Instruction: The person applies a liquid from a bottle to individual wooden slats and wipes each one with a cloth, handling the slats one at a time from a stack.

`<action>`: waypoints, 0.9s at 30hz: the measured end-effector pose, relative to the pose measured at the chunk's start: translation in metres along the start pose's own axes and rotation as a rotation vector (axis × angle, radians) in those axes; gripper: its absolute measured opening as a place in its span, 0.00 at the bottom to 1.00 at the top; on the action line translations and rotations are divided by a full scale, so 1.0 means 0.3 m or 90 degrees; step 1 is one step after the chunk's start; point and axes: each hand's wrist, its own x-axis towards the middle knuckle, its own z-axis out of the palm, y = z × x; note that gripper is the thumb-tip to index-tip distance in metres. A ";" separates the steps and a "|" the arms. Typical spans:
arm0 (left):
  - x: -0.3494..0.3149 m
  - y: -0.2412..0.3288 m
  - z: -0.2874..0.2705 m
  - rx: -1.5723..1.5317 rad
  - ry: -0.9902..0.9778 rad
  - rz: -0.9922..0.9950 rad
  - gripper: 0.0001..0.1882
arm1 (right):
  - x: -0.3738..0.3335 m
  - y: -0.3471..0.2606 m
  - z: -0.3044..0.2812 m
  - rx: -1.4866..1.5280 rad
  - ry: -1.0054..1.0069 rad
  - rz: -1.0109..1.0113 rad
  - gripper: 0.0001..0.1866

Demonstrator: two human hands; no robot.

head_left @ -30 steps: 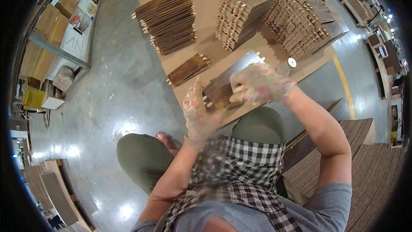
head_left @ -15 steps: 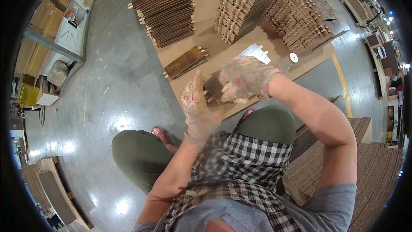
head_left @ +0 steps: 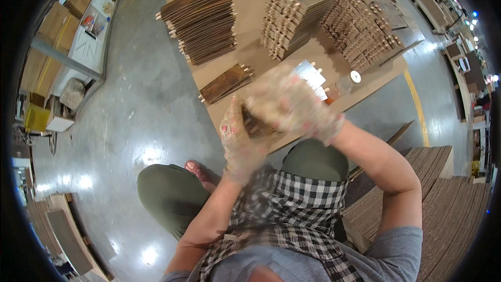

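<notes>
Both hands wear pale gloves with pink spots. Beside the near edge of the brown board, my left hand is closed about the left side of some dark wooden slats. My right hand is over the right side of the same slats, smeared by motion, so its fingers cannot be made out. The gloves hide most of these slats. Just beyond my left hand lie a few more dark slats with pale pegs. Right of my right hand are a white paper sheet and a clear jar with white lid.
Farther back on the board stand a slat stack, a pegged stack and another pegged stack. Brown sheets are piled at my right. Shelving with cartons stands far left. My knees flank the board's near corner.
My right hand has moved left and toward my left hand, covering more of the slats. More of the white sheet and jar shows now. My left hand has barely shifted.
</notes>
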 end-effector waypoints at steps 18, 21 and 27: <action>0.108 0.121 -0.061 0.334 -0.152 0.122 0.59 | -0.307 0.310 -0.099 0.192 0.180 0.268 0.16; 0.201 0.056 -0.101 0.324 -0.199 0.088 0.56 | -0.355 0.281 -0.111 0.351 0.233 0.421 0.18; 0.411 -0.225 -0.136 0.539 -0.297 0.072 0.50 | -0.495 0.273 -0.107 0.387 0.328 0.524 0.19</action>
